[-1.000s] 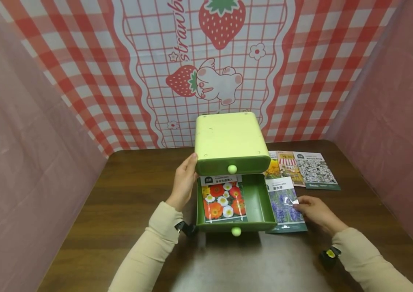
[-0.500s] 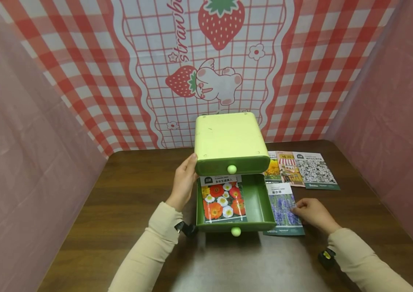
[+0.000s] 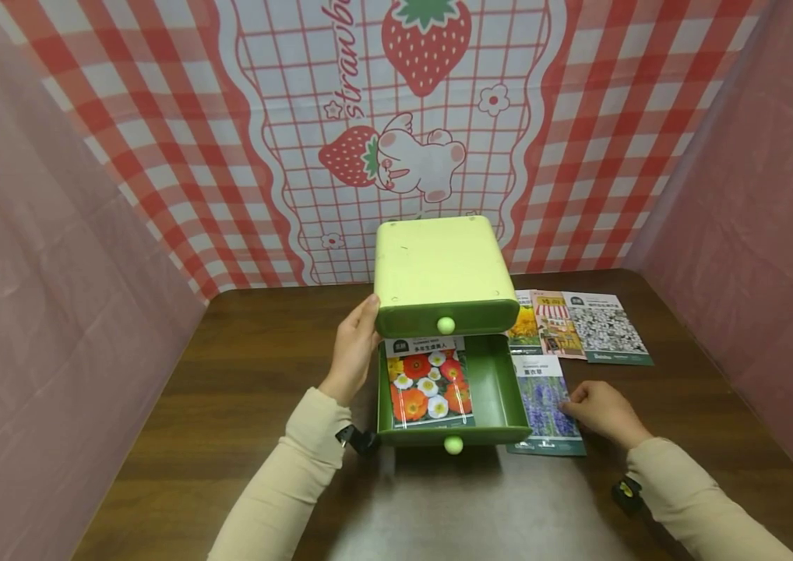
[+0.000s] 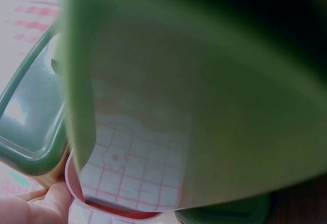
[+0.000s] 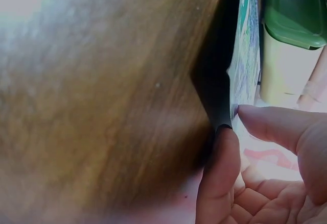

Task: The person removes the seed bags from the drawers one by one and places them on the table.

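Observation:
A two-tier drawer cabinet, pale green with dark green drawer fronts, stands on the table. My left hand grips its upper left front corner, thumb at the edge. The lower drawer is pulled out, and a poppy seed packet lies in its left part. Right of the drawer, my right hand pinches the right edge of a lavender seed packet between thumb and finger. The right wrist view shows this packet nearly edge-on, close over the wood. Its left side is partly hidden by the drawer.
Behind the lavender packet lie a white-flower packet, a pink packet with a shop picture and a yellow-flower packet. The wooden table meets a checked strawberry cloth at the back; pink cloth hangs on both sides.
My right hand has shifted slightly left and toward me, bringing the lavender packet's top edge away from the packets behind. My left hand and the drawer have stayed put.

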The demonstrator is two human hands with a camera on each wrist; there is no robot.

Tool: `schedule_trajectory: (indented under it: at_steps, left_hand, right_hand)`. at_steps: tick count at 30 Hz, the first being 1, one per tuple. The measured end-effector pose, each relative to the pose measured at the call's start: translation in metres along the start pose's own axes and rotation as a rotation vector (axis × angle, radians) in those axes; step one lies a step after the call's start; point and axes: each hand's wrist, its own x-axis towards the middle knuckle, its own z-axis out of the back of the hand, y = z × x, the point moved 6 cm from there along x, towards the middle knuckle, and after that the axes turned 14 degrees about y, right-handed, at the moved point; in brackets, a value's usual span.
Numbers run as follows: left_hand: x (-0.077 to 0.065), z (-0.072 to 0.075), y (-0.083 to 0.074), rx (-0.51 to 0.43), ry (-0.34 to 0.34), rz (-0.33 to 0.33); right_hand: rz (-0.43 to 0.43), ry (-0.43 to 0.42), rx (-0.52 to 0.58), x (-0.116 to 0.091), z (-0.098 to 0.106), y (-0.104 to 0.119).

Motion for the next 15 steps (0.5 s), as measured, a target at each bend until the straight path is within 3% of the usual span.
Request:
schedule_trajectory:
  at_steps: [15]
  left_hand:
    - [-0.0008, -0.0002, -0.0008, 0.01, 0.005, 0.002]
  right_hand:
    - [-0.026, -0.012, -0.037, 0.0012, -0.0009, -0.0038]
